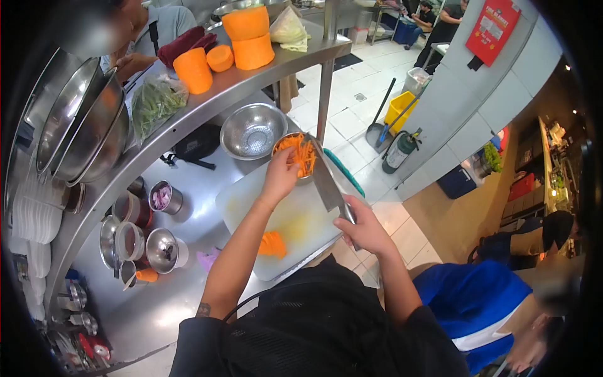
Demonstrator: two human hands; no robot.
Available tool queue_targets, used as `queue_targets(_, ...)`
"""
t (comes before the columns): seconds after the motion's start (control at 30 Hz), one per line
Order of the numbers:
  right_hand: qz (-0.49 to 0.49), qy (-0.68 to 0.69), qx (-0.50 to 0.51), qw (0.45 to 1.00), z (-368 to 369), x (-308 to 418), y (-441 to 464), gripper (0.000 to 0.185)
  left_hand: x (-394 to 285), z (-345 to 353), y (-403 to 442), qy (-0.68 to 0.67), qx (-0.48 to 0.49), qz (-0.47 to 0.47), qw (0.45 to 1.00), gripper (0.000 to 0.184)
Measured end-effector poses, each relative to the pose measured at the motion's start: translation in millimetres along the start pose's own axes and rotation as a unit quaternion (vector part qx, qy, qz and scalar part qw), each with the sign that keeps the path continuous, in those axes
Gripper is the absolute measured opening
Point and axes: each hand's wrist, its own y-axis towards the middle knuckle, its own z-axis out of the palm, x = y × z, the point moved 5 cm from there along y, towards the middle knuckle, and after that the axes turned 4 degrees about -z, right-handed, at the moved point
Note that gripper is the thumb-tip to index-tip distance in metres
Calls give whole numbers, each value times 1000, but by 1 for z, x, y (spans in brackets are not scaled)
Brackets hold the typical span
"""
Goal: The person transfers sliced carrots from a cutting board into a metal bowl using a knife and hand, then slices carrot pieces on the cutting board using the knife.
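In my right hand [364,227] is a large kitchen knife [325,182], gripped by its handle, its blade pointing up and away over the edge of a small metal bowl. Orange carrot strips [304,157] fill that bowl at the far end of the white cutting board [245,195]. My left hand [282,173] is at the bowl, its fingers curled together on the strips beside the blade. Sliced carrot [272,244] lies in a small stack on the near part of the board, close to a yellowish stain.
A steel mixing bowl [253,131] stands beyond the board. Left of it are a cup of chopped onion [164,196] and several containers. Carrot chunks [251,50] and bagged greens [157,103] sit on the raised shelf. A person in blue [471,301] is close on my right.
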Motion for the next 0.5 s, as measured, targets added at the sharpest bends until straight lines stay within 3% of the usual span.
queue_targets(0.07, -6, -15, -17, 1000, 1, 5, 10, 54, 6, 4, 9, 56, -20, 3, 998, 51)
queue_targets(0.13, -1, -20, -26, 999, 0, 5, 13, 53, -14, 4, -2, 185, -39, 148, 971, 65)
queue_targets(0.17, -2, -21, -26, 999, -1, 4, 16, 53, -17, 8, -3, 185, -40, 149, 971, 65)
queue_targets(0.23, 6, 87, -8, 996, -1, -3, 19, 56, -47, 30, -16, 263, 81, 146, 950, 77)
queue_targets(0.37, 8, 110, 0, 994, -12, 3, 20, 55, -37, 34, -10, 314, 116, 140, 932, 82)
queue_targets(0.43, 40, 90, 5, 995, -19, 5, 9, 56, -7, 23, 1, 391, 143, 52, 908, 80)
queue_targets(0.5, 35, 90, 4, 995, -23, 8, 8, 53, -4, 23, 6, 347, 128, 97, 924, 80)
